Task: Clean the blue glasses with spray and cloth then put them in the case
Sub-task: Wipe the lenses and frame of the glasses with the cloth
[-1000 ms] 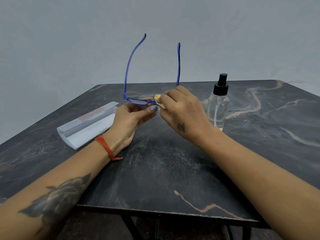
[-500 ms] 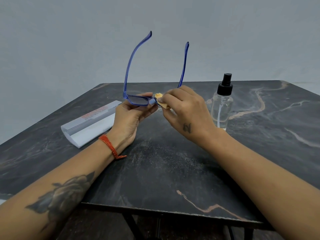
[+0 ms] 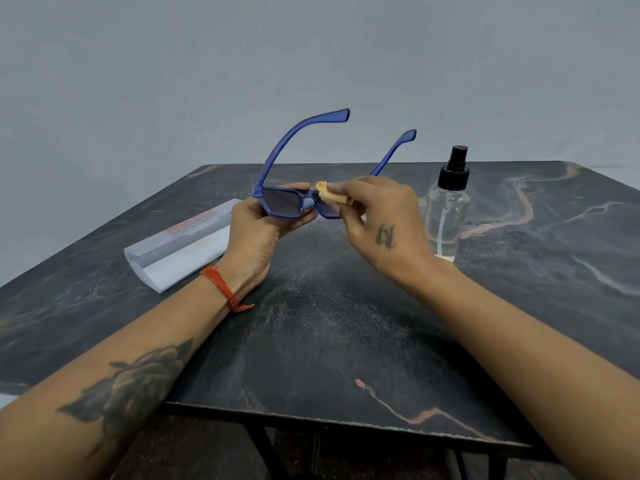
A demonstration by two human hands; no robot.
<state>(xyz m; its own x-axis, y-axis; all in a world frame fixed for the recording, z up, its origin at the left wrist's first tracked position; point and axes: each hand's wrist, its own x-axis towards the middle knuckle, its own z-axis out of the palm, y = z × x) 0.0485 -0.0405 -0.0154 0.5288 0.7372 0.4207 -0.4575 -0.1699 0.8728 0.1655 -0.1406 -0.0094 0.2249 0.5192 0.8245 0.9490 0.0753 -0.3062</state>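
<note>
The dark marbled table (image 3: 346, 323) fills the lower frame, and on it the pale grey case (image 3: 180, 247) lies at centre left, seemingly open and empty, so the last step is not yet done. The clear spray bottle (image 3: 446, 209) stands upright at centre right, untouched, which suggests spraying is finished and the work is at the wiping stage. Held above the table at the frame's centre are the blue glasses (image 3: 282, 202): a translucent blue frame with dark tinted squarish lenses, temples unfolded and pointing up and away. The left hand (image 3: 256, 230) is closed on the frame's left lens rim. The right hand (image 3: 377, 216) pinches a small, bunched yellow cloth (image 3: 329, 195) against the right lens near the bridge. Left to do: finish wiping, fold the temples, case them.
</note>
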